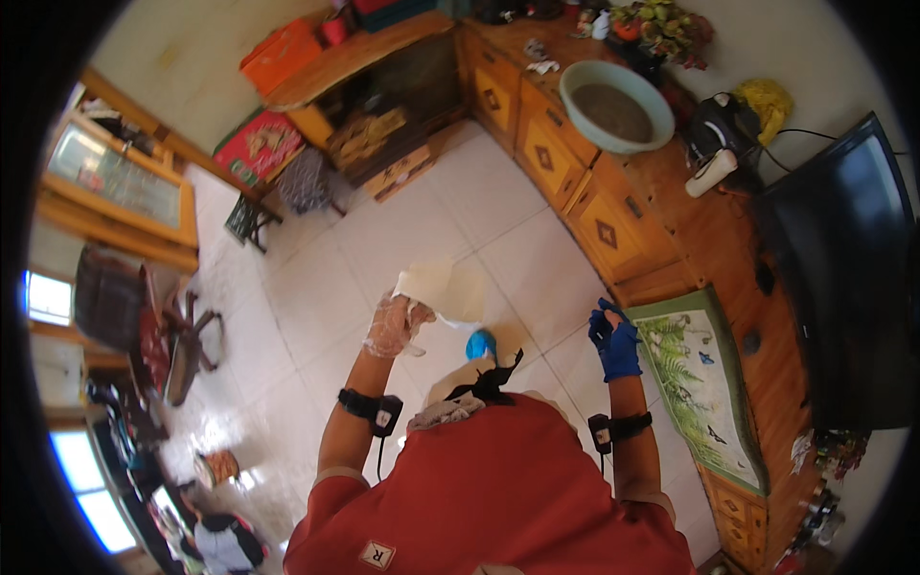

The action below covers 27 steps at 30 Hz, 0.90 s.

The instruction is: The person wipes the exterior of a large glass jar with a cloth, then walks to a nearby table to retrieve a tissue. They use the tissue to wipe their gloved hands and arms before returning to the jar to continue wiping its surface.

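Observation:
My left hand (394, 322), covered by what looks like a thin clear plastic glove, grips a cream cloth or sheet (449, 291) that hangs out over the tiled floor. A blue glove covers my right hand (615, 345), whose fingers are curled, with some bare skin showing at the fingertips. Beside it lies the edge of a green-bordered cloth (693, 381) printed with ferns and butterflies, draped over the wooden cabinet (780, 359). Whether the right fingers touch or hold that cloth cannot be told. Below my hands shows a blue shoe tip (481, 346).
On the cabinet top stand a pale basin (617, 108) of murky liquid, a white cylindrical object (711, 173) and a television (844, 287). An orange box (282, 57) rests on a wooden stand. An office chair (140, 323) and a small drum-shaped stool (216, 468) are left.

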Tool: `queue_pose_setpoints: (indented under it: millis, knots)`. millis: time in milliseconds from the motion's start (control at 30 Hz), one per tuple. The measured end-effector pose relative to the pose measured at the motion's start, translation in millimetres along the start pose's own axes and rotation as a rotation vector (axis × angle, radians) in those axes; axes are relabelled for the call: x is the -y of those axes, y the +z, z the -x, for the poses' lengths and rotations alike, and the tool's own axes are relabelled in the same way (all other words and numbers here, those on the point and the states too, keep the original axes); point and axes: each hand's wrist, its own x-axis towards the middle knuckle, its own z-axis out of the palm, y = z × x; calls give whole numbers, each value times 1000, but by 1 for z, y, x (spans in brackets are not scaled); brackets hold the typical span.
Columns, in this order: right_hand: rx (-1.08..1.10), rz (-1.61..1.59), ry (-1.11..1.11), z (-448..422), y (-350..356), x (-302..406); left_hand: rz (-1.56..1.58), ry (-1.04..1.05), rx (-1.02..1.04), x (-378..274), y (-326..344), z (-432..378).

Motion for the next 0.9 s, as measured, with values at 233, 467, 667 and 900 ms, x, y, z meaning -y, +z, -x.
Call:
queue_pose_setpoints:
  millis: [233,467,667,900]
  knots:
    - [-94,-60,-28,-56,43,35,661,-298,124,62,-14,-140]
    - [-202,-212,6,-126,29,60,881,-418,178,34,14,-250]
    - [-221,-172,12,-202,46,119,695,-434,134,25,42,-332]
    - [-161,-188,64,-298,33,182,359,-289,21,13,51,-419]
